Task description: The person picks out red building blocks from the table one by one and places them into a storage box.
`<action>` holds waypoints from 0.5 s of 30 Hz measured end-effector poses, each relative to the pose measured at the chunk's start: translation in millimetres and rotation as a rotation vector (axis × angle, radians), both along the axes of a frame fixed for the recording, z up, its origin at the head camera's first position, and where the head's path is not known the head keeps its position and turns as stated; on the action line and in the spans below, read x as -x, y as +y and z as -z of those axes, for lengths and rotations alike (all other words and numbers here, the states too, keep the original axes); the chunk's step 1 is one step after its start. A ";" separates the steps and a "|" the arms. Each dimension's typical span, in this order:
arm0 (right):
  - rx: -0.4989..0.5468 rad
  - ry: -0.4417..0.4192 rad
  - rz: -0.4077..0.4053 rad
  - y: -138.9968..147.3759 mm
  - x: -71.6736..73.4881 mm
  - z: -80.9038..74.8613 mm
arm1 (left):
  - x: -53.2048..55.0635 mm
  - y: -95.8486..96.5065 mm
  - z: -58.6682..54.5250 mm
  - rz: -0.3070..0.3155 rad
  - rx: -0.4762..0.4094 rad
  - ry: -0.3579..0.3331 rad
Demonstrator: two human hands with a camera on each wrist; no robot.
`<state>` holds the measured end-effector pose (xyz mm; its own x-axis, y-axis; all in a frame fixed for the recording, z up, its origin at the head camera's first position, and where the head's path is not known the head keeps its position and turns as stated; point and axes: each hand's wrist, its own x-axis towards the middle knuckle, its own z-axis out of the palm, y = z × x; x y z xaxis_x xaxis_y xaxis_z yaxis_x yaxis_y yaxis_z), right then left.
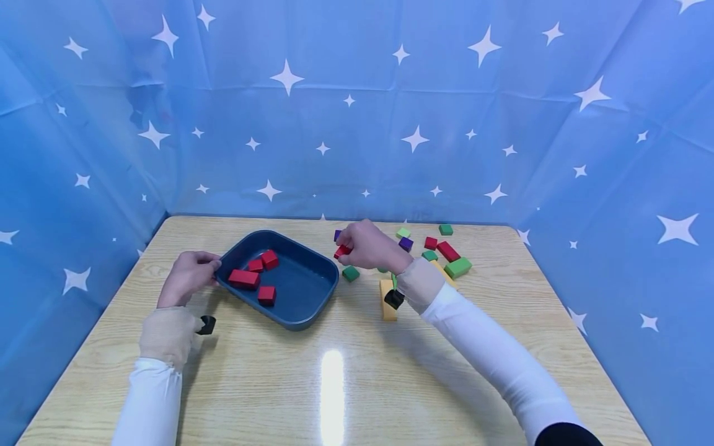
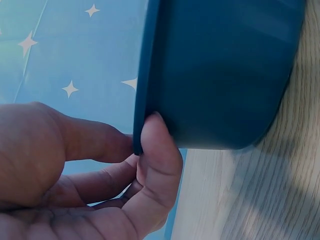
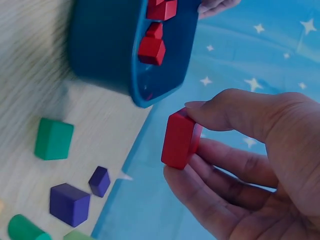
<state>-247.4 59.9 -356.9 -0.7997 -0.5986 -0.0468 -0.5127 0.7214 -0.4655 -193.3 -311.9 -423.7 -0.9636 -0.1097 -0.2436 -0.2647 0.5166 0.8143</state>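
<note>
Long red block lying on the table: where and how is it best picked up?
Best from above, I'd judge, pinching the long red block across its long sides, slightly beyond the middle. It lies flat and elongated, so that is a narrow span, and the bright green block sits close by its near end.

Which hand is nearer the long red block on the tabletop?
Right. The right hand is left of the long red block; the left hand, farther left, holds the blue tray.

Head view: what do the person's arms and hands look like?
The left sleeve and right sleeve are white, each ending at a beige wrap with a small black attachment. The left hand and right hand are ungloved.
</note>
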 end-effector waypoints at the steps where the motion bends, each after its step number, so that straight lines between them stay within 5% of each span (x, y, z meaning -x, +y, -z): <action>1: -0.003 0.002 -0.010 -3.1 0.8 -1.3 | 0.0 -0.1 0.1 0.000 0.000 0.000; 15: -0.108 0.015 -0.143 -52.3 4.3 -16.1 | 0.7 0.6 0.2 -0.007 -0.007 -0.010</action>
